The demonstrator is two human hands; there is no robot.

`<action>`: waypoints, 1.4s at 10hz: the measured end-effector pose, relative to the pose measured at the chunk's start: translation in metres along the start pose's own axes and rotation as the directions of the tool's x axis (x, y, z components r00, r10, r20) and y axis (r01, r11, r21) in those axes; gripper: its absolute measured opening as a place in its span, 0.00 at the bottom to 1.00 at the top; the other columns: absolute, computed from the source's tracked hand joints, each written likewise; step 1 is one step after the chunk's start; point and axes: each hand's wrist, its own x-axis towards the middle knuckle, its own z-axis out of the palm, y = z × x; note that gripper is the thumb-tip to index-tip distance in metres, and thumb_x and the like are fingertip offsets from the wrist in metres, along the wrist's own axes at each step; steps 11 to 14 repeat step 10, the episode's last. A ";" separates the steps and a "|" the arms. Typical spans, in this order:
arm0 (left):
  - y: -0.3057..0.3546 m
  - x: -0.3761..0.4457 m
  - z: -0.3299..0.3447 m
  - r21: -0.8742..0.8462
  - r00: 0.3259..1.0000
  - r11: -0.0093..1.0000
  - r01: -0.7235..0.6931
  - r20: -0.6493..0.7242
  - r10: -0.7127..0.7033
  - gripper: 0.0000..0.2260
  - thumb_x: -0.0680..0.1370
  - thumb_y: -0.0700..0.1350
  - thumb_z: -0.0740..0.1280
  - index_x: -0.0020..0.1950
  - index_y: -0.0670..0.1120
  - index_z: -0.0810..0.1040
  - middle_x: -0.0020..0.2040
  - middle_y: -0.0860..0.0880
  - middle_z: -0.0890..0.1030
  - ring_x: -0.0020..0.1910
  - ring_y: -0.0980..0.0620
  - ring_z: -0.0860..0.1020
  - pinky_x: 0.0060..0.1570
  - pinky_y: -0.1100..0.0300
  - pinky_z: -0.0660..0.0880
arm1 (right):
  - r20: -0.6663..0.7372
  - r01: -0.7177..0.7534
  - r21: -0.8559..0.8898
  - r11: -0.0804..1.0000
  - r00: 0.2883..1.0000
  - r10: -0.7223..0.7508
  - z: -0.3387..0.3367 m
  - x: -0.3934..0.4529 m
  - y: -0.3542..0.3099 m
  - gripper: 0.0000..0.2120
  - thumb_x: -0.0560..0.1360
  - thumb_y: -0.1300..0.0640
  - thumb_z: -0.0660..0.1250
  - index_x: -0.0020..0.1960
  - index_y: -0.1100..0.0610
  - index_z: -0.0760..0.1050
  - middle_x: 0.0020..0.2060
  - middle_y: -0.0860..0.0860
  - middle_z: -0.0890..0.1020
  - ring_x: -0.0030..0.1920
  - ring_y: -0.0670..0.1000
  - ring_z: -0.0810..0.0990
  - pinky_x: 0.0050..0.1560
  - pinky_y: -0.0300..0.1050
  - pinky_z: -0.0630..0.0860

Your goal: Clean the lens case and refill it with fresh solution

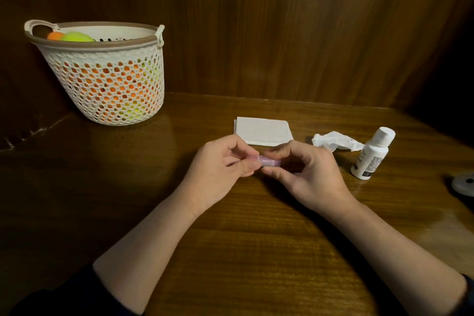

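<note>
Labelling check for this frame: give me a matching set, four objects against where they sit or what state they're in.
Column 1
1. lens case
2. solution bottle
3. crumpled tissue
4. basket

Column 2
A. far left of the table, coloured balls inside
B. standing capped at the right
C. held between left hand and right hand
D. lying loose between the folded napkin and the bottle

Pairs: 1-C, 2-B, 3-D, 4-A
</note>
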 end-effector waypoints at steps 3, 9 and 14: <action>0.000 0.001 -0.002 0.381 0.999 0.924 -0.025 -0.013 0.032 0.14 0.80 0.48 0.76 0.64 0.59 0.81 0.61 0.62 0.84 0.63 0.59 0.80 0.64 0.55 0.81 | 0.134 -0.132 -0.030 0.991 0.982 0.135 -0.003 0.005 0.002 0.14 0.75 0.47 0.79 0.57 0.35 0.82 0.54 0.32 0.85 0.58 0.34 0.83 0.60 0.34 0.81; -0.005 -0.004 -0.002 0.438 0.999 0.899 -0.031 -0.024 0.046 0.18 0.81 0.51 0.74 0.71 0.57 0.78 0.66 0.60 0.80 0.64 0.61 0.78 0.63 0.63 0.76 | 0.142 -0.330 -0.066 0.942 0.931 0.336 -0.007 -0.003 -0.003 0.23 0.73 0.44 0.82 0.64 0.36 0.77 0.58 0.35 0.82 0.57 0.36 0.81 0.51 0.30 0.78; -0.002 -0.014 -0.002 0.389 0.986 0.921 -0.024 -0.144 0.086 0.04 0.83 0.49 0.71 0.57 0.57 0.80 0.58 0.59 0.80 0.56 0.61 0.79 0.50 0.70 0.75 | 0.038 -0.365 -0.009 0.931 0.930 0.365 -0.005 -0.020 -0.010 0.21 0.76 0.45 0.79 0.66 0.37 0.75 0.59 0.36 0.80 0.58 0.37 0.81 0.50 0.30 0.77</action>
